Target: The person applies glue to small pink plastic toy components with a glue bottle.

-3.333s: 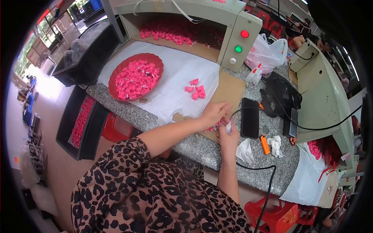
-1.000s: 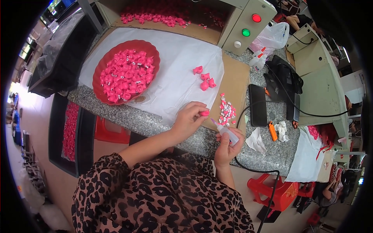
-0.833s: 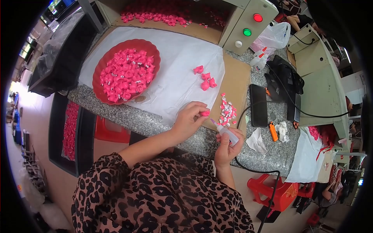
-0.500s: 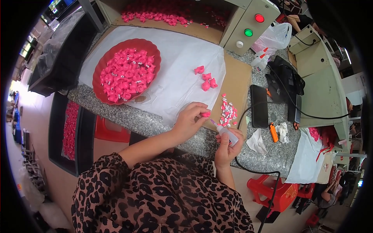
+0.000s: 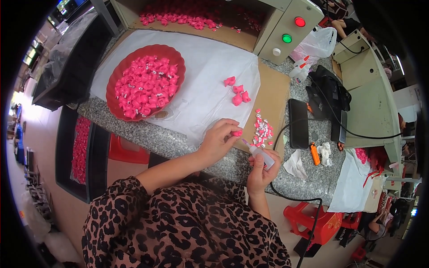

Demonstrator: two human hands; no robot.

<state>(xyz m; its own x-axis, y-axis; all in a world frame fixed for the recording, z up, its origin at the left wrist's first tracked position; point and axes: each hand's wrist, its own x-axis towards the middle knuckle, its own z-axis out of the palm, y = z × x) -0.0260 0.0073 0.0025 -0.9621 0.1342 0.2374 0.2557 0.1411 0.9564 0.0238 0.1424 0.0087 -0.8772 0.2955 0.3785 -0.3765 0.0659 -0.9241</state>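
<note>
Both hands (image 5: 219, 139) up, fingers pinched.

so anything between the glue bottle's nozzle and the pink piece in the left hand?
Nothing visible. The small clear squeeze bottle in the right hand points its nozzle at the small pink plastic piece pinched by the left hand.

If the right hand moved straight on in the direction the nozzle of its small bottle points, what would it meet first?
Most likely the small pink piece pinched in the left hand. The right hand aims the glue bottle up-left at it, tip just short; depth is unclear.
</note>
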